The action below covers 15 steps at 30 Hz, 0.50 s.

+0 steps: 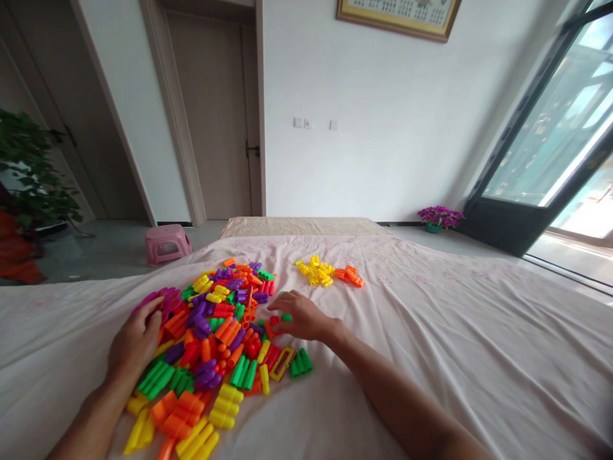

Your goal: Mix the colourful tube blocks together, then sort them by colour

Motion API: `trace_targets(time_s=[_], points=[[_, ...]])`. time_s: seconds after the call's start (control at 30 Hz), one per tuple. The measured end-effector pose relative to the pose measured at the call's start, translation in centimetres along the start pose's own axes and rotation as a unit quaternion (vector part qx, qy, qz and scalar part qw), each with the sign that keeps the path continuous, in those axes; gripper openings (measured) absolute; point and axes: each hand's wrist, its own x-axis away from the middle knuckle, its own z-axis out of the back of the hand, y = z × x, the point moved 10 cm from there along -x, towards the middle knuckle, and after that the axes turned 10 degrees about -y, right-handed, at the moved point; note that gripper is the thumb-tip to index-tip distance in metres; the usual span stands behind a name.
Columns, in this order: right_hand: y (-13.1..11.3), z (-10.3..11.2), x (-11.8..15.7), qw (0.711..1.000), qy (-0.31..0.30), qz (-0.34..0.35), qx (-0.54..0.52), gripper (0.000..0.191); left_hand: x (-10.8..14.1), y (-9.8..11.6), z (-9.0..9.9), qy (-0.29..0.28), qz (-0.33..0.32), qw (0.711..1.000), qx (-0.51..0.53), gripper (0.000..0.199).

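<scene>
A heap of colourful plastic building blocks (230, 332) in orange, yellow, green, purple and red lies on the pale bedsheet. At its left edge, my left hand (136, 335) is closed on a magenta plastic piece (167, 300) with a scalloped outline; part of it is behind the fingers. My right hand (301, 316) reaches over the heap's right side, fingers apart and slightly bent, close to red and green blocks (274, 327). Nothing shows in its grasp. Beyond it sit a small group of yellow blocks (316, 271) and some orange blocks (349, 276).
The wrinkled sheet (431, 358) covers the surface around the blocks. Past its far left edge stands a pink stool (167, 244). Magenta flowers (439, 217) in a pot are on the floor by the glass door (541, 147). A leafy plant (33, 172) is at the left.
</scene>
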Motion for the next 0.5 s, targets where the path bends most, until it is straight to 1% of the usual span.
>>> trace_targets(time_s=[0.1,0.17,0.23,0.4,0.5], points=[[-0.6,-1.4,-0.2,0.999,-0.032,0.009,0.027,0.04,0.0,-0.1,0.0,0.001,0.001,1.0,0.003,0.051],[-0.7,-2.0,-0.3,0.999,-0.04,0.014,0.033,0.034,0.0,0.0,0.0,-0.002,-0.002,1.0,0.007,0.051],[-0.8,-2.3,-0.4,0.999,-0.036,0.024,0.031,0.027,0.0,0.0,-0.1,-0.005,0.001,1.0,0.008,0.052],[-0.7,-1.7,-0.4,1.0,-0.002,0.024,0.008,0.012,0.0,0.0,-0.1,-0.013,0.01,1.0,0.014,0.052],[0.5,-0.2,-0.2,0.998,0.056,-0.019,-0.014,0.009,0.1,0.2,-0.2,-0.015,0.012,1.0,0.019,0.052]])
